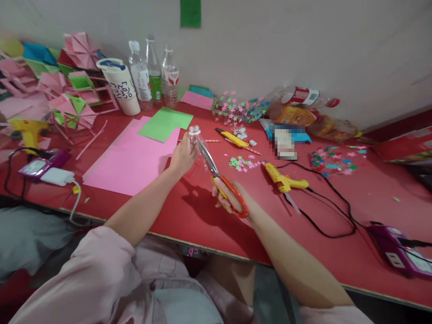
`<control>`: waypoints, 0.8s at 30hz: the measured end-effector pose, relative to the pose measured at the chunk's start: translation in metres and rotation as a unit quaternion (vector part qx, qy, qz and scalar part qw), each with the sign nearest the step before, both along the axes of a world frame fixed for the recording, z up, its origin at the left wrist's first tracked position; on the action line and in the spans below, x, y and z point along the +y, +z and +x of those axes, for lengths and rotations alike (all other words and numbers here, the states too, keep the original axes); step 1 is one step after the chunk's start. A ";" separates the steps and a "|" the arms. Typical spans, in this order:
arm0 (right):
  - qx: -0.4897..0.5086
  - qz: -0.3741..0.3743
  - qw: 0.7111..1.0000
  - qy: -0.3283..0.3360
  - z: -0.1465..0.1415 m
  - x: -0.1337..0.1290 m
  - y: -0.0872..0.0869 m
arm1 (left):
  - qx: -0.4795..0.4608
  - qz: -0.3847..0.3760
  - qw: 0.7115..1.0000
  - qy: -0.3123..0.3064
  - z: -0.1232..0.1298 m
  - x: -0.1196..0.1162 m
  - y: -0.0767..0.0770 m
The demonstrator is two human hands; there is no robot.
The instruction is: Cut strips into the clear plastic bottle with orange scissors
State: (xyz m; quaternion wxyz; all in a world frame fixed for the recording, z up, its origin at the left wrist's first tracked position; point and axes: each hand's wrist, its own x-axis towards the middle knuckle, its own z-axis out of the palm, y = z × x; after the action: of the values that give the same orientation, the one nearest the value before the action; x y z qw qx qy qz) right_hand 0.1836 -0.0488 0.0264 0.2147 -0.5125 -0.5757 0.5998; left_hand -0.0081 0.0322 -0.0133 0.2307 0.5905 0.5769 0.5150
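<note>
My left hand (184, 155) is closed around the neck part of a clear plastic bottle piece (195, 131), its open mouth pointing up. In my right hand (224, 193) are large scissors (236, 193) with red-orange and yellow handles. The metal blades point up and left, against the clear plastic beside my left hand. How far down the plastic reaches is hard to make out. Pink sheets (135, 155) lie to the left of my left hand, with a green sheet (162, 123) partly over them. A yellow cutter (235, 139) lies beyond the scissors.
Small paper stars (241, 163) and a yellow glue gun (281, 178) with a black cable lie right. Bottles (170, 76) and a white cup (121, 87) stand at the back left, near folded paper shapes (72, 112). Purple power strips (400, 247) sit at both sides.
</note>
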 end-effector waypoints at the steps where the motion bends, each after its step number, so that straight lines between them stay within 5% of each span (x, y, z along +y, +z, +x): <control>1: 0.001 0.000 1.000 0.006 0.001 0.001 0.000 | 0.016 -0.005 1.000 0.002 0.000 0.000 0.001; 6: -0.007 0.012 1.000 0.017 0.005 0.001 -0.002 | 0.076 -0.016 0.997 0.012 0.000 0.001 0.002; 24: -0.038 0.019 0.999 0.001 0.001 -0.004 0.000 | 0.014 0.017 1.000 0.004 0.000 -0.003 -0.002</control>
State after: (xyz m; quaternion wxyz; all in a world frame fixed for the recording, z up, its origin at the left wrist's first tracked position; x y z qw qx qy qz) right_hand 0.1844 -0.0526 0.0265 0.2015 -0.5300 -0.5958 0.5688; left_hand -0.0083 0.0297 -0.0149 0.2105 0.5993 0.5736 0.5171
